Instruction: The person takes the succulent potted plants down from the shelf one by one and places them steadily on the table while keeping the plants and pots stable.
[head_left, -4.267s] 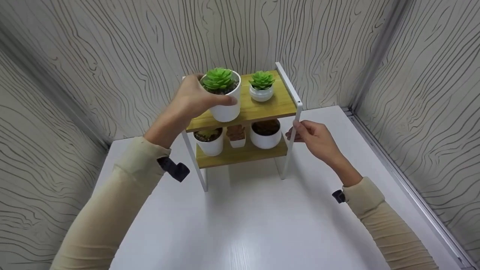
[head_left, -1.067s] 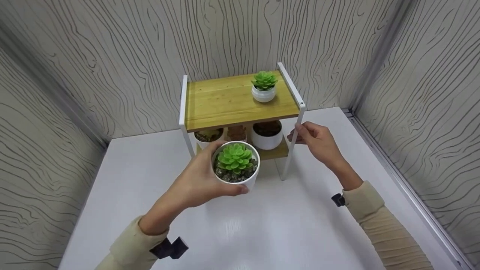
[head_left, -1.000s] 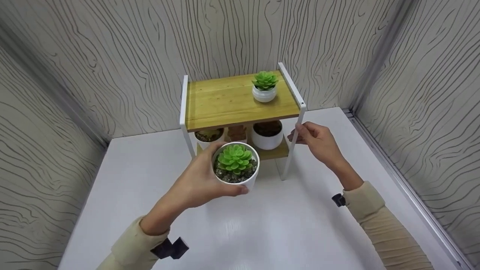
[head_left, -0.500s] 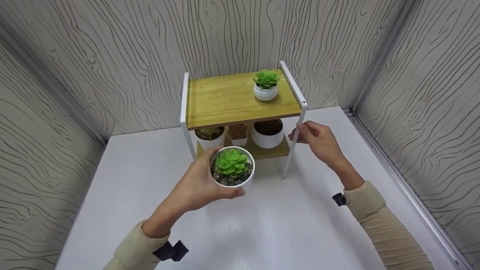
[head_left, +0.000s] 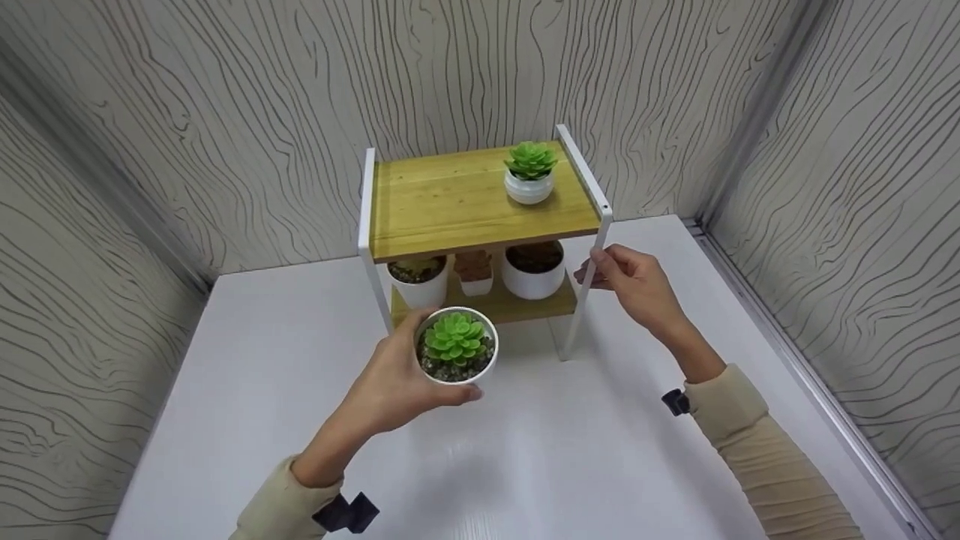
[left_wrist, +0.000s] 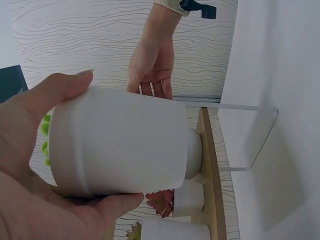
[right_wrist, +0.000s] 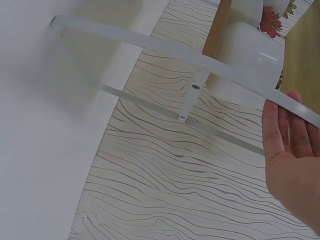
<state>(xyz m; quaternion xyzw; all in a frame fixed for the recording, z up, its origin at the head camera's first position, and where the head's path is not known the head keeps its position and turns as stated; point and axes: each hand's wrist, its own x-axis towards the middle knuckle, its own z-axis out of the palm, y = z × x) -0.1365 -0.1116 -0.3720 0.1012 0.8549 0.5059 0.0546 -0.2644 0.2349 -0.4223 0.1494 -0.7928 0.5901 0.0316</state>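
In the head view my left hand grips a white pot with a green succulent, thumb on the near side. It is held above the table in front of a two-tier plant stand. The left wrist view shows the white side of this pot, with the fingers wrapped round it near the rim. My right hand pinches the stand's white right front post between thumb and fingers. A smaller potted green succulent sits at the right of the upper board.
On the lower board stand a white pot with a yellowish plant, a small pot with a reddish succulent, and a wide white pot. The stand is on a white table, close to the patterned back wall.
My left hand has lifted the potted succulent off the left of the upper board and brought it forward and down, drifting slightly left lately. My right hand stays on the post.
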